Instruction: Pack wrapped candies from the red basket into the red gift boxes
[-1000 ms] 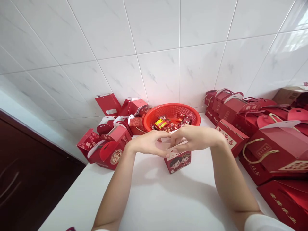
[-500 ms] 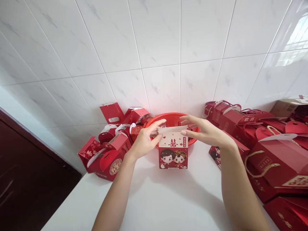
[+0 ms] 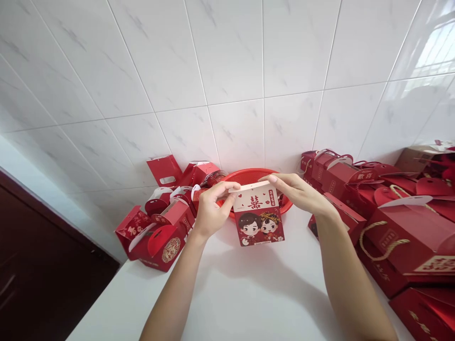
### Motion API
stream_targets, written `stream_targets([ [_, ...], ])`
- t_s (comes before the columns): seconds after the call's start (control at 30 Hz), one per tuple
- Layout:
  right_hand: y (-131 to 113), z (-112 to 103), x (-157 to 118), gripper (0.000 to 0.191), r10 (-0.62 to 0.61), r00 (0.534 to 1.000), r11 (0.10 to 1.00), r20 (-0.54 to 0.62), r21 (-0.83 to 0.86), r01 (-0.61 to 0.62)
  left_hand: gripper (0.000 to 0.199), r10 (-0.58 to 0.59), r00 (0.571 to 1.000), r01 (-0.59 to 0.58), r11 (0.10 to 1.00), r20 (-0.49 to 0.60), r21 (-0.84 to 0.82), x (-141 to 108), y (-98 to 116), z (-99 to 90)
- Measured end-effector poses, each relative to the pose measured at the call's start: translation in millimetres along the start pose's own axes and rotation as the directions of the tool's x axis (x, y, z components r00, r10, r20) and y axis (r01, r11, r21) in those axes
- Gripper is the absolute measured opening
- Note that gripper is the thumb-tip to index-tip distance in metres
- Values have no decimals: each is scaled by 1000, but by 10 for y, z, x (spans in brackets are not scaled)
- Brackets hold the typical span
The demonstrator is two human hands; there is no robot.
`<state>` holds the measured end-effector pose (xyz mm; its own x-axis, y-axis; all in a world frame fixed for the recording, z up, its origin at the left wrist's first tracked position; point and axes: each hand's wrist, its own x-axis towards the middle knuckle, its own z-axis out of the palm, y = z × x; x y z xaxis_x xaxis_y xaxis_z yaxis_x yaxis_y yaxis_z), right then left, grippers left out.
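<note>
A red and cream gift box (image 3: 259, 225), printed with a cartoon couple, is upright and slightly tilted in front of me. My left hand (image 3: 216, 208) pinches its top left corner between thumb and fingers. At the top right corner, my right hand (image 3: 300, 192) is closed on the upper edge, the thumb on top and the other fingers partly hidden behind. The box's top edges are together under my fingers. Right behind it is a red plastic basket (image 3: 245, 176), whose contents are mostly covered by the box and hands.
Several red gift boxes (image 3: 161, 241) stand on the left of the white table (image 3: 227, 293). More red boxes with rope handles (image 3: 401, 232) crowd the right side. A cardboard box (image 3: 414, 161) is at the far right. Behind is a tiled wall (image 3: 234, 128).
The raised top flap has been brought down and the top edges now meet. My right hand has closed onto the top edge, and the box has tilted a little.
</note>
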<state>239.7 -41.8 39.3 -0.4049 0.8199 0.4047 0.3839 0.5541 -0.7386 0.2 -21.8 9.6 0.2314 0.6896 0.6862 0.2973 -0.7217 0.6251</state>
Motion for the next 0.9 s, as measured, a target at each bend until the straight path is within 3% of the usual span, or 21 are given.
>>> stream_targets([
  [0.27, -12, 0, -18, 44, 58, 997, 995, -50, 83, -53, 15, 99, 995, -99, 995, -12, -2, 1, 61, 13],
  [0.37, -11, -4, -33, 43, 59, 996, 989, -72, 139, -49, 15, 48, 999, -46, 987, 8, -154, 2, 95, -5],
  [0.5, -57, -20, -72, 44, 44, 997, 972, -69, 233, -27, 37, -65, 996, 80, 932, 55, -353, 10, 130, -33],
  [0.67, -78, -15, -73, 44, 7, 999, 966, -48, 258, 5, 32, -143, 990, 139, 958, 3, -250, 0, 184, -5],
  [0.8, -75, 14, -63, 45, -12, 1000, 977, -29, 213, 18, 31, -94, 989, 77, 987, -116, -140, -23, 215, 7],
  [0.9, -107, 40, -77, 47, -36, 997, 993, -62, 113, 43, 29, -76, 987, 58, 991, -139, -123, -20, 192, 10],
])
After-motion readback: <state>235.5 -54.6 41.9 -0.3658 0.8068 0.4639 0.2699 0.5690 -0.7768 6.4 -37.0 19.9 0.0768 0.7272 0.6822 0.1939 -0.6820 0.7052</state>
